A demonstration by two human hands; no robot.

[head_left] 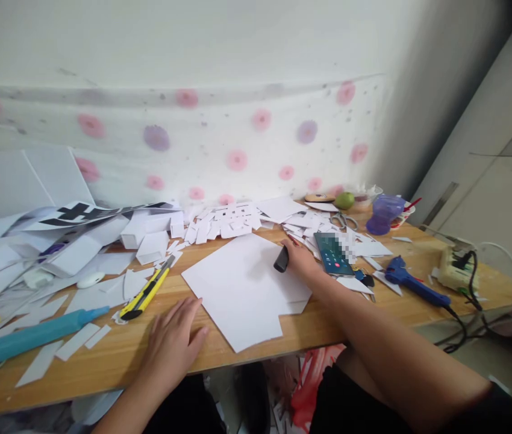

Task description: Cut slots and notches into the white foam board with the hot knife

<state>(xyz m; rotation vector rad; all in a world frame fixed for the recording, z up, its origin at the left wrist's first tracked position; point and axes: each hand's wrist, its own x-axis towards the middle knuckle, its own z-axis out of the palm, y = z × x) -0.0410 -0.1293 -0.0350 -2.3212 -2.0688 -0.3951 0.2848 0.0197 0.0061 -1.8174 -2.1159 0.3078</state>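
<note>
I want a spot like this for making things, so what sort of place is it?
It looks like a craft corner, perhaps at home: a wooden table with paper scraps, a cutter and a glue gun.

The white sheet [242, 289] looks like smooth, matt card, the tabletop [118, 361] grained wood, the cutter [148, 293] plastic-bodied.

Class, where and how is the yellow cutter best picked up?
The cutter is probably best taken by its yellow body, from above and the right: it lies lengthwise, grey tip pointing away, with wooden tabletop showing along its right and paper scraps crowding its left.
</note>
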